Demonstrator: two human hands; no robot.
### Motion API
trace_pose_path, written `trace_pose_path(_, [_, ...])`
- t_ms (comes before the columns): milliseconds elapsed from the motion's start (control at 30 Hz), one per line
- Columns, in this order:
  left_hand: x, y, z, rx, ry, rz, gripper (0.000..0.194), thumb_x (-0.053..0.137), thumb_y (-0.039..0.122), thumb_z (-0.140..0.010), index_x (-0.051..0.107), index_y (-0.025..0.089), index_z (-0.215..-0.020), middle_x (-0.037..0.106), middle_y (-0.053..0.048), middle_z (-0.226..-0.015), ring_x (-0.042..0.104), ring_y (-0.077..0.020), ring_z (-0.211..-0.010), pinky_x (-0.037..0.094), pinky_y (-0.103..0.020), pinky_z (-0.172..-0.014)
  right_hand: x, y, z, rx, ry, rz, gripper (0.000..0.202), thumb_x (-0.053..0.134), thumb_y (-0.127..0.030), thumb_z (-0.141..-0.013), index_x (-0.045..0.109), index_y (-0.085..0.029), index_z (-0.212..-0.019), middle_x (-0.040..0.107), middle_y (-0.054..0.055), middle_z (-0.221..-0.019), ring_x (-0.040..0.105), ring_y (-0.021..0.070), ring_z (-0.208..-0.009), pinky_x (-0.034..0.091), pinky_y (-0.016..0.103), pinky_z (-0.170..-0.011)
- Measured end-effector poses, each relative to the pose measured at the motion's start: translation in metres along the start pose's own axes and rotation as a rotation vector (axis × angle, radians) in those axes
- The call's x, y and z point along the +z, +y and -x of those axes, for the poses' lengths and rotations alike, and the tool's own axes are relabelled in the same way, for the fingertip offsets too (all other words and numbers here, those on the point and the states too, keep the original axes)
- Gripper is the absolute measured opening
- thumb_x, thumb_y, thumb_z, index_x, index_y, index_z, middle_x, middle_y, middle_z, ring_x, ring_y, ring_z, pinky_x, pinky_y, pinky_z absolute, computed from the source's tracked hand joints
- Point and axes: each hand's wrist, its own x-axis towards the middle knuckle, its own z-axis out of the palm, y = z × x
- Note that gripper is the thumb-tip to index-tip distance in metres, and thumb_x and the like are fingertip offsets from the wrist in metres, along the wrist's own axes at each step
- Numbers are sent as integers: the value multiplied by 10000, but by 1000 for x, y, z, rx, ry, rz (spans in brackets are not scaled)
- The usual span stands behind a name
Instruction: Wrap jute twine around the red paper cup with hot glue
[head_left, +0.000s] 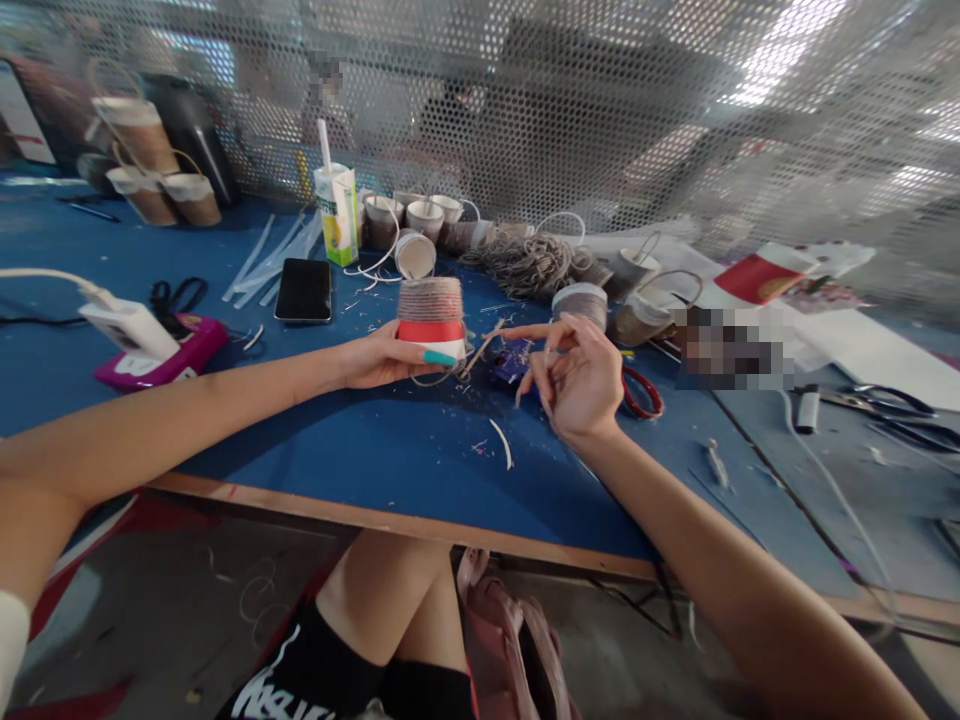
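Observation:
My left hand (386, 357) is closed around a tapered cup (430, 330), narrow rim region wrapped in grey-brown twine (430, 300) above a bare red and white band. The thumb, with a teal nail, presses on the white part. A loose loop of twine hangs under the cup. To the right, my right hand (574, 375) is raised over the table with its fingers apart, the index finger stretched toward the cup. A thin tan strand (484, 350) runs between the cup and that fingertip; whether the finger touches it I cannot tell.
Behind lie a tangle of twine (517, 262) and several wrapped cups (424, 218). A drink carton (337, 215), a phone (304, 290) and a purple power strip (161, 355) are on the left. Red-handled scissors (643, 393) and dark-handled pliers (892, 400) lie on the right.

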Motion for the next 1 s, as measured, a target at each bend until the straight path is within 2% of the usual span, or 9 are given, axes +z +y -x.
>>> trace_pose_path(67, [1,1,0,-22,-5,-3,533,919,171,-639,756,161,-1147,808,-100,-1130,763,-210,-1030,589,-323,-979,3,-3,3,1,-93,-49,343,626,-490,-926,504,-235,-732,845,60,-923,344,47,-283,466,250,-338])
trace_pose_path(233, [1,1,0,-37,-3,-35,521,927,168,-631,762,163,-1125,810,-94,-1137,761,-210,-1059,582,-324,-998,8,-3,11,200,-409,-24,323,624,-504,-974,535,-226,-835,827,80,-1044,460,49,-359,595,276,-463])
trace_pose_path(333, [-1,1,-1,-2,12,-18,529,926,187,-641,761,161,-1143,804,-101,-1161,755,-225,-1097,573,-353,-1037,8,0,13,235,-473,-34,334,631,-533,-982,520,-235,-880,788,33,-946,472,51,-386,608,270,-487])
trace_pose_path(433, [-1,2,-1,15,46,-4,554,945,176,-625,766,155,-1149,802,-104,-1186,761,-206,-1083,587,-305,-996,10,4,13,259,-520,-77,341,648,-550,-981,524,-238,-923,700,-38,-799,479,54,-388,613,260,-491])
trace_pose_path(533, [0,3,-1,-2,55,-23,563,948,123,-608,771,146,-1142,817,-98,-1130,776,-178,-1016,602,-245,-909,12,4,15,275,-568,-92,362,651,-564,-982,511,-233,-940,729,-20,-900,496,41,-404,621,253,-510])
trace_pose_path(667, [2,1,-1,-15,46,-20,548,952,86,-593,779,148,-1109,832,-60,-1027,791,-153,-928,615,-216,-847,13,-2,15,261,-539,-73,351,634,-541,-997,488,-228,-934,744,87,-1299,509,15,-431,619,245,-520])
trace_pose_path(733, [3,0,-1,-15,43,-6,525,952,79,-596,779,144,-1087,835,-52,-999,795,-152,-900,623,-217,-834,12,-6,15,255,-505,-60,345,635,-532,-995,481,-230,-927,708,107,-1404,514,14,-437,621,252,-519])
trace_pose_path(867, [2,0,0,-23,7,13,513,937,84,-623,772,143,-1105,835,-58,-1015,796,-161,-914,621,-227,-857,10,-10,13,249,-415,-48,361,643,-554,-967,473,-241,-909,692,106,-1457,491,19,-420,622,272,-501])
trace_pose_path(1000, [-3,-1,0,-17,-8,-7,531,911,108,-666,759,145,-1174,823,-91,-1106,784,-201,-1029,601,-276,-965,8,-11,9,248,-288,-42,390,619,-599,-938,458,-253,-861,754,99,-1372,430,31,-368,579,277,-424])
